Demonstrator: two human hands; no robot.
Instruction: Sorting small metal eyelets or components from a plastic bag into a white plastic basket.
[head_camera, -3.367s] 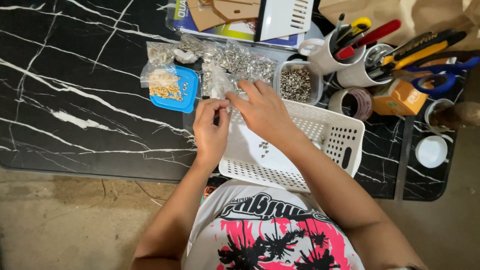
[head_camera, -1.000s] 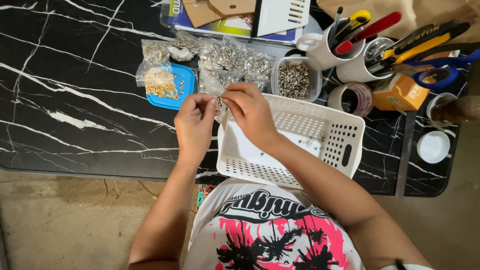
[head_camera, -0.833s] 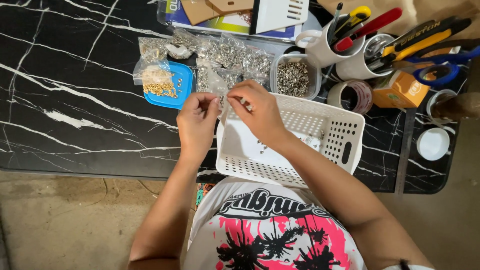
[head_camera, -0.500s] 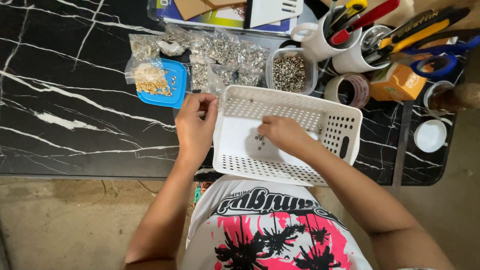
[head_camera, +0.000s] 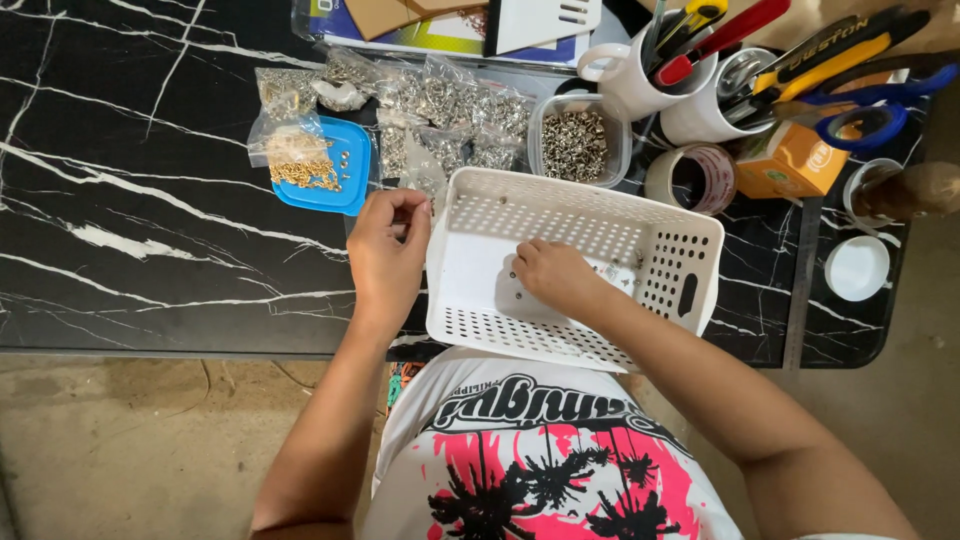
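Observation:
My left hand hovers at the left rim of a white perforated plastic basket, its fingertips pinched on a small clear plastic bag. My right hand is inside the basket, palm down, with its fingers curled onto the basket floor. A few small metal pieces lie just beside it. The right fingertips are hidden, so I cannot tell whether they hold anything.
The black marble table ends close to my body. Behind the basket lie several bags of screws, a blue lid with gold pieces, a clear tub of screws, mugs of tools, a tape roll and an orange box.
Both hands held the small bag above the basket's left rim. My right hand has let go and dropped into the basket. The left hand stays at the rim with the bag.

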